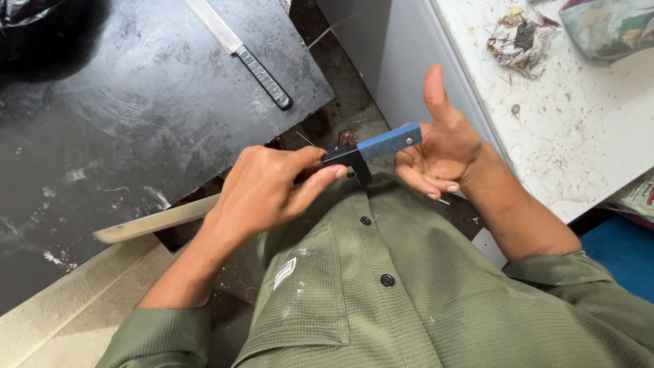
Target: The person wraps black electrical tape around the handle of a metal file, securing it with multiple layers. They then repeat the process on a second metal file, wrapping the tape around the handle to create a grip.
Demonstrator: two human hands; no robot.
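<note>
Fingers: left hand (262, 191) wraps the long knife (157, 219) at its guard, steadying it.
Right hand (439, 146): open, thumb up, palm cradling blue handle (390, 141).

Two knives: one blue-handled knife (204, 204) held in both hands, one black-handled knife (238, 51) on the dark worktop (122, 123). Two crumpled wrappers (521, 37) on the white worktop's (579, 136) far edge.

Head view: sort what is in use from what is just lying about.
In use:
- long knife with blue handle, gripped near the guard by the left hand, right hand open at the handle

Lying about:
- second knife with dark wrapped handle on the black board
- crumpled paper on the white counter
</note>
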